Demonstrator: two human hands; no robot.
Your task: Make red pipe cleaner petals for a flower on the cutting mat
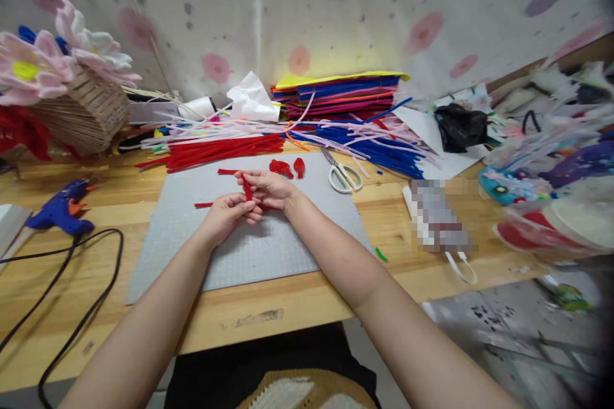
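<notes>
My left hand (231, 212) and my right hand (268, 190) meet over the grey cutting mat (278, 249). Both pinch one short red fuzzy piece (247, 188), held upright between them. Red fuzzy stems lie beneath and beside the hands, one (203, 205) reaching out to the left and another (227, 172) near the fingertips of my right hand. Behind my right hand, two small red shaped pieces (281, 169) (299, 168) rest at the mat's back edge. Scissors with pale handles (344, 179) lie at the mat's back right corner.
Red stems (220, 151), blue stems (378, 148) and stacked bundles (345, 96) line the back. A blue glue gun (64, 208) with a black cable sits left, near a flower basket (93, 108). On the right are a blurred-out device (439, 216) and a red-and-white container (542, 225).
</notes>
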